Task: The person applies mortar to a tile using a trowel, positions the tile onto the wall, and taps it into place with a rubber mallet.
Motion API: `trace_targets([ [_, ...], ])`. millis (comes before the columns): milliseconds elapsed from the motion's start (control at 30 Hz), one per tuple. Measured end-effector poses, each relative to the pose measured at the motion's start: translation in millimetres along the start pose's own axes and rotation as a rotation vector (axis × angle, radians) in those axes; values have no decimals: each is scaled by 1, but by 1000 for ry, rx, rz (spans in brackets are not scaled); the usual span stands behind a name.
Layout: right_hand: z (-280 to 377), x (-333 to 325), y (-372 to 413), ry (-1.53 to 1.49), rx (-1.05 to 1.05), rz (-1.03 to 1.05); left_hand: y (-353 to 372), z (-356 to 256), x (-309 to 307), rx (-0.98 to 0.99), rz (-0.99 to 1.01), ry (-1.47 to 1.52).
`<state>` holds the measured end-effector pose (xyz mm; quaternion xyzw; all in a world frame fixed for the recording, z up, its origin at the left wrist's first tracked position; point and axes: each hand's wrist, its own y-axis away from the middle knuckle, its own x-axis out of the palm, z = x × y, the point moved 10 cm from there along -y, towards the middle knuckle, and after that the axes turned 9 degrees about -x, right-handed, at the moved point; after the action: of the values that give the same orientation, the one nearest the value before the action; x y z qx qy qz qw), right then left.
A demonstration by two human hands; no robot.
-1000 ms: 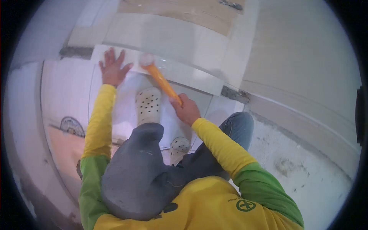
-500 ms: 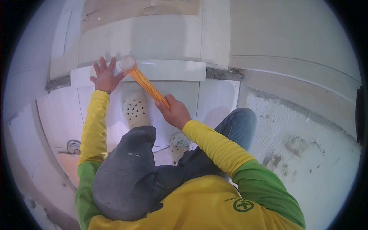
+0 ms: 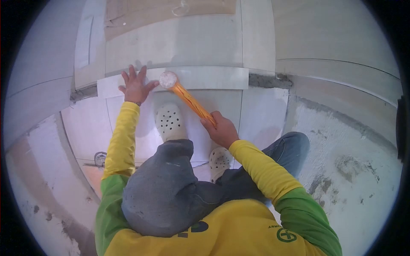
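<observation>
A long, narrow pale tile strip lies across the doorway floor, between larger tiles. Near its left end rests my left hand, fingers spread, with nothing held in it. My right hand is wrapped round the lower end of a mallet's orange handle. The mallet's round whitish head is over the strip, just right of my left thumb. Whether the head touches the strip I cannot tell.
Rough grey mortar shows past the strip's right end, and more mortar at its left. Brown cardboard covers part of the upper floor. My white clogs stand on the lower tiles. A round metal item lies at lower left.
The whole view has shifted, so the hands, mallet and strip appear further right. The mallet stays beside my left hand, and both hands keep the same hold.
</observation>
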<state>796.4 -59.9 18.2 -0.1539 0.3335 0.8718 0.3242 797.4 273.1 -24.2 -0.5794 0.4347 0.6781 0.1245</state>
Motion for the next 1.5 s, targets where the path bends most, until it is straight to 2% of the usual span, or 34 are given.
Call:
trace_targets([
  [400, -12, -9, 7, -45, 58, -2, 4, -11, -7, -17, 22, 0],
  [567, -14, -9, 11, -28, -6, -22, 1, -8, -4, -2, 8, 3],
  [800, -18, -15, 13, -57, 7, -52, 1, -11, -7, 5, -24, 5],
  [967, -28, -15, 14, -74, 78, -30, -2, -8, -2, 24, -32, -37],
  [1100, -20, -20, 19, -92, -9, -91, -2, -3, -1, 22, -56, -5],
  [1167, -31, -20, 17, -26, 81, -78, -1, -7, -2, 1, -19, -37],
  [1300, -30, -19, 16, -81, 62, -69, 2, -10, -7, -3, -12, -32],
  [1400, -23, -31, 16, -127, 83, -94, 4, -14, -9, -11, 5, -14],
  [1500, -1, -78, 10, -162, 37, -196, 11, -12, -10, -48, 22, 11],
])
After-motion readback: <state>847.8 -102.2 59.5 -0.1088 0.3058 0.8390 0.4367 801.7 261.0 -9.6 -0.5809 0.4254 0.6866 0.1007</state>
